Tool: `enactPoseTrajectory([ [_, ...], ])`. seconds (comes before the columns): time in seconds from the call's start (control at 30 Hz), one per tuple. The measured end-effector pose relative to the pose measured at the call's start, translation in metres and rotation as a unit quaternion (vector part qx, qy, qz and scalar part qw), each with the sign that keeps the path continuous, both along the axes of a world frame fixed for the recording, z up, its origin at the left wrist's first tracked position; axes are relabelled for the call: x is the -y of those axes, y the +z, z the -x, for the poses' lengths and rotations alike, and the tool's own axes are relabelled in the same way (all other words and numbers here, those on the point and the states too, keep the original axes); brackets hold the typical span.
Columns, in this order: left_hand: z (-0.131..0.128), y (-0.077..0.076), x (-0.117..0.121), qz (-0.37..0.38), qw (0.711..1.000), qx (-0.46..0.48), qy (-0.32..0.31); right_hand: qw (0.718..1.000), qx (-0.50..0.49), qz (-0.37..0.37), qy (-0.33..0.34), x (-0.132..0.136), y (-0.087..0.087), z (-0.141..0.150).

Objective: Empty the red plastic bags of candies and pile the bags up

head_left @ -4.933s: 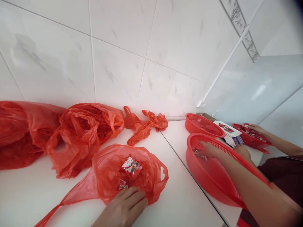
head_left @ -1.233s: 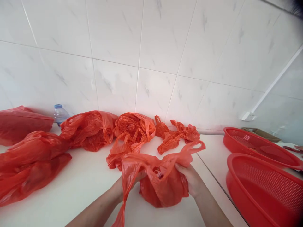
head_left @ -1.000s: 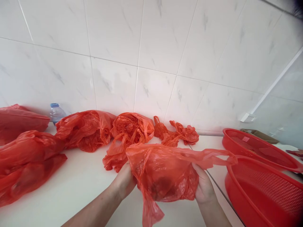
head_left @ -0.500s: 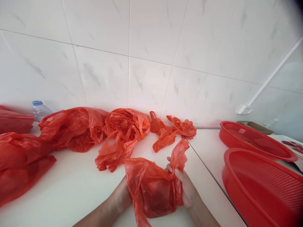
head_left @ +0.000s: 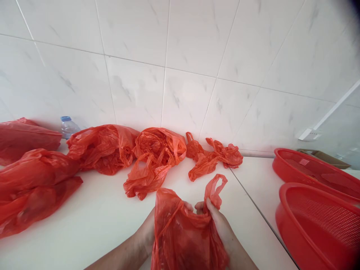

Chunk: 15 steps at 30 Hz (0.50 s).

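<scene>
I hold a thin red plastic bag (head_left: 182, 232) upright over the white counter, close to my body. My left hand (head_left: 147, 234) grips its left side, mostly hidden behind the plastic, with fingertips showing at the bag's top. My right hand (head_left: 221, 227) is closed on the right side, its thumb pinching the base of one bag handle (head_left: 215, 189) that sticks up. The bag's inside looks dark and its contents are not visible.
Several other crumpled red bags (head_left: 153, 157) lie along the tiled wall, with bigger ones at the left (head_left: 33, 183). A small water bottle (head_left: 67, 126) stands behind them. Two red mesh baskets (head_left: 317, 221) sit at the right on the white counter (head_left: 92, 221).
Since a second ago I have gathered the stretched-out bag together; its handles came in from the right and my hands moved closer, bunching the bag top. Earlier a sweet packet lay in it.
</scene>
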<state>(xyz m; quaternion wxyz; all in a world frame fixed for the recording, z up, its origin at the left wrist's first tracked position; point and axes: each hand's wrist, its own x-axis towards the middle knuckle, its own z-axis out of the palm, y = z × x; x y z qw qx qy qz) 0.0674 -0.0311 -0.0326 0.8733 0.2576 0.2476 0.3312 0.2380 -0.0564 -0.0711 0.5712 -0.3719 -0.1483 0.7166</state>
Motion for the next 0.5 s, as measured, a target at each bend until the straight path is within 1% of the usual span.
enactPoseTrajectory([
  [0.03, 0.000, -0.003, 0.001, 0.006, 1.000, 0.018, 0.007, 1.000, -0.021, -0.003, 0.002, 0.000, 0.001, -0.001],
  [0.1, 0.000, -0.011, 0.001, -0.008, 0.999, 0.034, 0.036, 0.998, -0.056, -0.034, -0.005, 0.002, 0.004, -0.002],
  [0.2, 0.000, -0.022, 0.000, -0.012, 0.997, 0.030, 0.064, 0.992, -0.081, -0.075, -0.056, 0.006, 0.006, -0.006],
  [0.23, 0.000, -0.024, -0.001, -0.008, 0.997, 0.022, 0.070, 0.990, -0.088, -0.085, -0.063, 0.006, 0.006, -0.008],
  [0.3, -0.002, -0.024, -0.001, 0.003, 0.997, 0.009, 0.079, 0.987, -0.098, -0.121, -0.046, 0.003, 0.007, -0.011],
  [0.33, -0.004, -0.024, -0.001, 0.007, 0.996, 0.009, 0.084, 0.984, -0.095, -0.153, -0.012, 0.000, 0.008, -0.012],
  [0.37, -0.005, -0.023, -0.001, 0.008, 0.996, 0.009, 0.089, 0.977, -0.085, -0.188, 0.052, -0.004, 0.009, -0.013],
  [0.4, -0.006, -0.022, -0.001, 0.007, 0.996, 0.007, 0.089, 0.966, -0.061, -0.213, 0.134, -0.008, 0.010, -0.012],
  [0.43, -0.007, -0.022, -0.001, 0.006, 0.997, 0.003, 0.082, 0.951, -0.024, -0.226, 0.210, -0.010, 0.012, -0.010],
  [0.47, -0.008, -0.022, -0.001, 0.007, 0.998, -0.002, 0.069, 0.937, 0.022, -0.227, 0.265, -0.011, 0.014, -0.007],
  [0.5, -0.008, -0.022, -0.001, 0.011, 0.998, -0.008, 0.054, 0.933, 0.070, -0.213, 0.280, -0.010, 0.016, -0.003],
])
